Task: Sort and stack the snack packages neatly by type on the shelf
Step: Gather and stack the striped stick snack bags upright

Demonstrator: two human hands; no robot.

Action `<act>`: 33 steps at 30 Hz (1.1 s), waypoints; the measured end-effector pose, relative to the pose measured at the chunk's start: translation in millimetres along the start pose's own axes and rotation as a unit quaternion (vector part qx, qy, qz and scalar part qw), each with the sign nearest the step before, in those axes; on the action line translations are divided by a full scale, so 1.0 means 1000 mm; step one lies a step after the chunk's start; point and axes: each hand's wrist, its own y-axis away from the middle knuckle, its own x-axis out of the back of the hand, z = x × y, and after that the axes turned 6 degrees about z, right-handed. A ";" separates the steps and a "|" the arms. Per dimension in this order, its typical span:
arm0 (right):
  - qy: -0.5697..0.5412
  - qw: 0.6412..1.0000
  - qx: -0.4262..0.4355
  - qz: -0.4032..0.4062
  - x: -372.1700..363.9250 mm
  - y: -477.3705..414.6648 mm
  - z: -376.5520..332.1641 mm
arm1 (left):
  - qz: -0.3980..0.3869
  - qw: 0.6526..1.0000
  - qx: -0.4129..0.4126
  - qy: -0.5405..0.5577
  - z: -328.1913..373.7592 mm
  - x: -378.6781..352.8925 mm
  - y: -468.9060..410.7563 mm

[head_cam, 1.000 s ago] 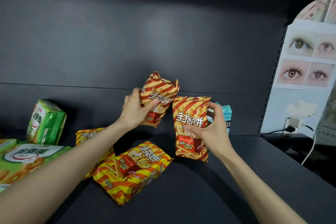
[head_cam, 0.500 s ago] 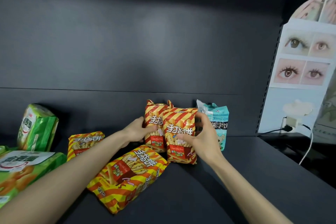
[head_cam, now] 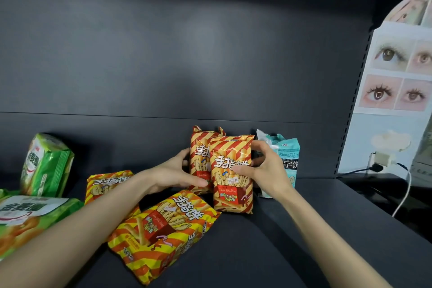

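While upright, striped packs — gripped between left fingers, right fingers.

Bare left forearm, bare right forearm, slender fingers

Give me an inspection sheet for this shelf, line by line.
Surface: dark shelf, bare at right.
Job's things: front striped pack and rear striped pack upright, overlapping; flat striped pack; fourth striped pack behind the left forearm; upright green pack; flat green pack; teal pack upright.
Clutter: nothing seen.
Hands: left hand holds rear striped pack; right hand holds front striped pack.
Cables: white cable hangs at right.
Surroundings: eye poster.
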 end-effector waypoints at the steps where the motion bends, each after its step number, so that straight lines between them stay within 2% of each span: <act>1: -0.013 1.000 -0.002 -0.008 0.000 0.000 0.000 | -0.006 1.000 -0.002 -0.005 0.001 -0.002 -0.001; 9: -0.011 0.999 0.016 -0.035 -0.015 -0.008 0.009 | -0.034 0.997 -0.015 -0.064 0.011 -0.022 -0.011; 12: 0.030 0.994 -0.009 -0.108 -0.015 -0.010 0.019 | -0.040 0.994 -0.025 -0.098 0.013 -0.024 -0.014; 15: 0.018 0.984 -0.053 -0.171 -0.014 -0.012 0.028 | -0.055 0.990 -0.038 -0.127 0.010 -0.029 -0.016; 25: 0.023 0.988 -0.017 -0.149 -0.009 -0.016 0.034 | -0.028 0.972 -0.098 -0.211 0.007 -0.039 -0.023; 33: 0.028 0.991 -0.010 -0.129 -0.008 -0.012 0.040 | -0.035 0.956 -0.088 -0.277 0.008 -0.042 -0.030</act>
